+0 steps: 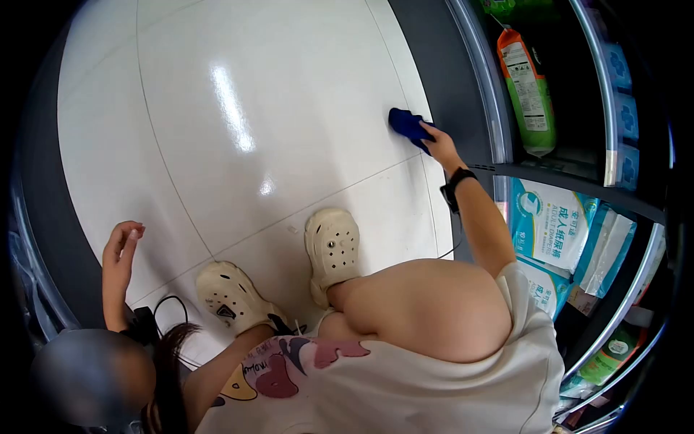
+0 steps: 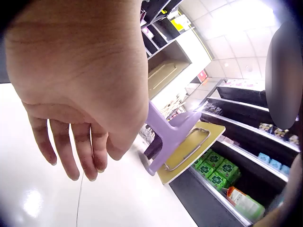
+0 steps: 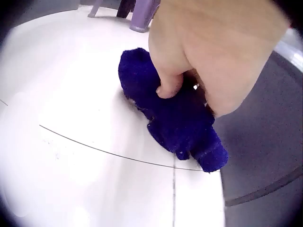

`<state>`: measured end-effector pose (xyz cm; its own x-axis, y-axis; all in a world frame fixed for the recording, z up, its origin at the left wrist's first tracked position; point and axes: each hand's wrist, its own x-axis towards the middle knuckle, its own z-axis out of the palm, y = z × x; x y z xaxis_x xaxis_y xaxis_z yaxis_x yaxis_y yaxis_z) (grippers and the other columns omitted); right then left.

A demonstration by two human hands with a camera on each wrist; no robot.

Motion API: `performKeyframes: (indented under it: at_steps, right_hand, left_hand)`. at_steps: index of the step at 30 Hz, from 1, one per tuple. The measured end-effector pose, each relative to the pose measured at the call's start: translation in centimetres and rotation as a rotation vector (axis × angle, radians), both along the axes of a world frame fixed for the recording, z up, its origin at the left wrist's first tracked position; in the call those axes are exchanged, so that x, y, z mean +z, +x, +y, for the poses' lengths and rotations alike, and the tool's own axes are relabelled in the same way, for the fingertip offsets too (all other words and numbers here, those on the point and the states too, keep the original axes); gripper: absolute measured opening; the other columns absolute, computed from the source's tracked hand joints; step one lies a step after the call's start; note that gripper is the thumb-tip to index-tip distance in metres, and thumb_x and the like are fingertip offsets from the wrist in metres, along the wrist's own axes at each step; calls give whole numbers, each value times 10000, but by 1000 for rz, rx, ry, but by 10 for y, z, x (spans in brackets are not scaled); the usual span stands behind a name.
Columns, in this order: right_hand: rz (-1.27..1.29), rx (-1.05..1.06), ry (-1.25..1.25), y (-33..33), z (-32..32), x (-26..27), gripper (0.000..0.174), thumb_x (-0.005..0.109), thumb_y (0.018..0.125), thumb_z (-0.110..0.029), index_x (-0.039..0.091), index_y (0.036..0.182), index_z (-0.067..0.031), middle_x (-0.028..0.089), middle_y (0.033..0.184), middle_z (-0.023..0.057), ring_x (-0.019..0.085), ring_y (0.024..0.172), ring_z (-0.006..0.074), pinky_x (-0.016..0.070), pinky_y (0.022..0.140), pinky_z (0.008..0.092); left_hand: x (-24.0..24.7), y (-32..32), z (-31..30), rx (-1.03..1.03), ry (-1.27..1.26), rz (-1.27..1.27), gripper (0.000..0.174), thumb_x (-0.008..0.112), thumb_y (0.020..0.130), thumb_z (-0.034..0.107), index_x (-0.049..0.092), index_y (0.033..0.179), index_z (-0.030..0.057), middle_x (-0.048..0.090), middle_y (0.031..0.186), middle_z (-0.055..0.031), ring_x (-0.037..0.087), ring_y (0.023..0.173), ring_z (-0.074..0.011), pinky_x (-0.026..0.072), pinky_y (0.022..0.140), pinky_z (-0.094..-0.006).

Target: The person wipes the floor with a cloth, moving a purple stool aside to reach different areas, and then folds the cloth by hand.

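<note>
My right hand [image 1: 442, 147] grips a bunched dark blue cloth [image 1: 409, 126] against the white tile floor [image 1: 289, 87], close beside the dark base of the shelving. In the right wrist view the thumb presses into the cloth [image 3: 175, 113], and the other fingers are hidden behind the hand [image 3: 213, 52]. Off to the other side, my left hand [image 1: 121, 244] hangs over the floor with nothing in it. Its fingers [image 2: 80, 146] point down, loosely bent, in the left wrist view.
Shelves on the right hold adult diaper packs [image 1: 551, 224] and a green-and-orange pack [image 1: 528, 94]. Cream clogs [image 1: 332, 246] are on the crouching person's feet. A purple stool [image 2: 173, 132] and a yellow board [image 2: 194, 149] stand in the aisle. More shelving [image 1: 79, 239] lines the left side.
</note>
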<state>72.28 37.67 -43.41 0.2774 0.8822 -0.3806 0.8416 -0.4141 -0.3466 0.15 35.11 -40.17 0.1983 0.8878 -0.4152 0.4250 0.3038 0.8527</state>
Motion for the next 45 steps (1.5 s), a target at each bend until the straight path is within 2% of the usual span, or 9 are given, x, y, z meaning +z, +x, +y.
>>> performKeyframes:
  at_steps: [7, 11, 15, 20, 22, 28, 35, 42, 45]
  right_hand:
    - [333, -6, 40, -23, -13, -33, 526, 551, 857, 144, 550, 1333, -79, 459, 1470, 57, 315, 1426, 234, 253, 1170, 304]
    - [326, 109, -117, -32, -28, -13, 581, 542, 847, 155, 566, 1334, -161, 442, 1480, 73, 284, 1438, 270, 259, 1172, 332]
    - [314, 134, -97, -43, -66, -9, 596, 536, 845, 157, 575, 1330, -187, 422, 1487, 95, 274, 1440, 280, 146, 1210, 391]
    - [330, 47, -98, -47, -113, -10, 601, 536, 837, 163, 574, 1331, -176, 414, 1493, 101, 266, 1443, 287, 186, 1200, 369]
    - [351, -40, -96, -46, -122, -10, 586, 551, 835, 172, 570, 1338, -127, 468, 1461, 100, 378, 1392, 229, 282, 1146, 295]
    - [669, -605, 68, -34, -126, -7, 515, 594, 914, 28, 473, 1408, -48, 556, 1335, 84, 526, 1193, 153, 362, 1068, 263]
    - [651, -640, 209, -17, -140, 16, 506, 583, 924, 21, 456, 1412, -20, 578, 1305, 86, 547, 1178, 167, 383, 1053, 288]
    - [17, -274, 220, -32, -161, -47, 502, 715, 825, -8, 584, 1307, -59, 627, 1270, 122, 568, 1153, 165, 399, 1005, 252]
    - [247, -473, 238, -35, -155, -41, 490, 677, 856, 7, 566, 1328, -55, 612, 1281, 107, 567, 1142, 164, 415, 997, 259]
  left_hand:
    - [11, 14, 2, -8, -1, 34, 216, 519, 1004, 188, 603, 1070, 0, 643, 997, -66, 598, 1007, -159, 443, 934, -291]
    - [7, 17, 7, -46, 1, 51, 219, 519, 1004, 192, 601, 1073, 1, 645, 998, -70, 605, 1000, -162, 444, 933, -296]
    - [8, 34, 19, -83, 5, 35, 215, 525, 999, 188, 600, 1075, 2, 650, 1008, -76, 610, 1004, -164, 446, 928, -301]
    - [9, 43, 28, -140, 26, 39, 212, 533, 994, 186, 602, 1078, 4, 658, 1017, -80, 613, 1014, -168, 451, 921, -303]
    - [8, 41, 26, -135, 16, 43, 213, 533, 994, 187, 602, 1078, 4, 659, 1015, -81, 613, 1011, -167, 452, 919, -303]
    - [3, 28, 14, -105, -25, 73, 216, 529, 996, 190, 601, 1076, 3, 658, 1010, -80, 609, 996, -160, 449, 919, -299]
    - [6, 29, 12, -90, -7, 83, 175, 551, 970, 155, 613, 1056, 16, 654, 989, -66, 598, 952, -155, 450, 892, -296]
    - [54, 62, 9, -961, -284, -367, 196, 609, 860, 91, 658, 1039, 29, 665, 978, -124, 628, 899, -265, 477, 803, -350]
    - [61, 86, -3, -1180, -584, -644, 270, 616, 879, 179, 658, 1083, 6, 663, 1023, -174, 627, 947, -331, 481, 845, -370]
